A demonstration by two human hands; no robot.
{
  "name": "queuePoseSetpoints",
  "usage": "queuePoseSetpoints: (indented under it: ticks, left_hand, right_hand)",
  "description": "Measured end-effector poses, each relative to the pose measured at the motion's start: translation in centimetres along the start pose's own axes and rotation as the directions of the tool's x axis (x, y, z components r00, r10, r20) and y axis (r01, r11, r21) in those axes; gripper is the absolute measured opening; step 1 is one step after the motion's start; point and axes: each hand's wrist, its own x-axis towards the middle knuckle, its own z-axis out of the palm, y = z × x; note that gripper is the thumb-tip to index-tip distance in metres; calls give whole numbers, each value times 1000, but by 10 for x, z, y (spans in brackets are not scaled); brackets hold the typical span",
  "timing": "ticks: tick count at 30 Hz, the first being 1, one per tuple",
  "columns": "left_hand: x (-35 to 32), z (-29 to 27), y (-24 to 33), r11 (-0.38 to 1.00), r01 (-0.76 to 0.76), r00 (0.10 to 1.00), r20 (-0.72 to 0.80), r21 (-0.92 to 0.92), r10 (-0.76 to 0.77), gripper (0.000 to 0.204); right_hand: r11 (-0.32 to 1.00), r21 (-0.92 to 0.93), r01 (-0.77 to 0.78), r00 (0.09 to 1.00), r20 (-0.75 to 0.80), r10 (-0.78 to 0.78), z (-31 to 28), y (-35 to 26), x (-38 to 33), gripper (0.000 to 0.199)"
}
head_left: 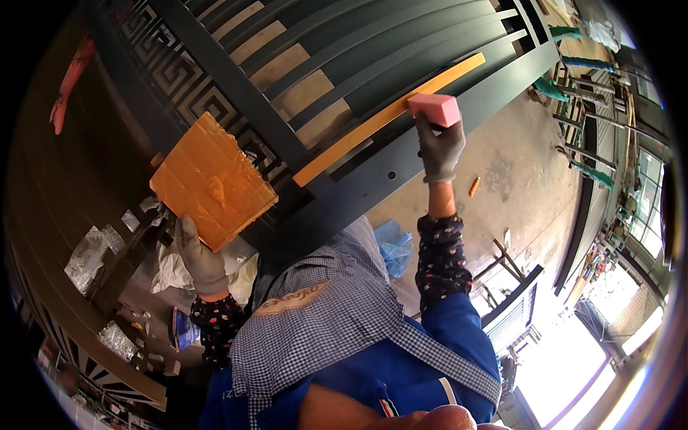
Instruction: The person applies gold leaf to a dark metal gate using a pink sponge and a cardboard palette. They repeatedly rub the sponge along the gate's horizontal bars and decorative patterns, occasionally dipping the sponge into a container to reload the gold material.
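Observation:
My left hand (pixel 198 251), in a grey glove, grips the lower edge of a piece of cardboard (pixel 190 168). Its face is coated orange-brown, with a thicker wet-looking blob in the middle. My gloved right hand (pixel 440 149) is closed around a pink sponge block (pixel 434 109). The sponge is at the side of a long yellow-orange strip (pixel 373 130), touching it or just above it. That strip lies lengthwise along a dark grey slatted metal panel (pixel 373 172) in front of me. Part of the strip near the sponge is covered.
Greek-key fretwork (pixel 175 68) runs along the panel's left side. A small orange stick (pixel 474 186) and a blue plastic bag (pixel 393 247) lie on the floor. Crumpled foil (pixel 87 261) sits at left on a dark beam. Racks with green wrapping (pixel 591 174) stand at right.

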Motion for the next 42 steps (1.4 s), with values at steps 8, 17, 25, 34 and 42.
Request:
queuePoseSetpoints:
  ticks: [8,17,25,34,42]
  left_hand:
    - [5,-24,-16,954,-153,987,90,257,135,51]
    - [6,-41,-25,976,-84,996,33,203,79,53]
    - [12,-64,-45,848,-326,945,172,418,279,50]
    - [12,-63,-44,993,53,996,75,-110,-45,50]
    - [11,-84,-62,972,-181,981,103,150,167,43]
  right_hand:
    - [983,-44,176,983,61,-173,21,-10,-47,35]
    - [912,-20,409,905,139,-403,24,-34,-73,40]
    - [998,-51,24,1000,14,-23,30,-2,-42,39]
    - [969,-105,222,966,162,-203,59,-50,-125,37]
    - [936,-15,351,899,285,-332,66,-72,-176,38]
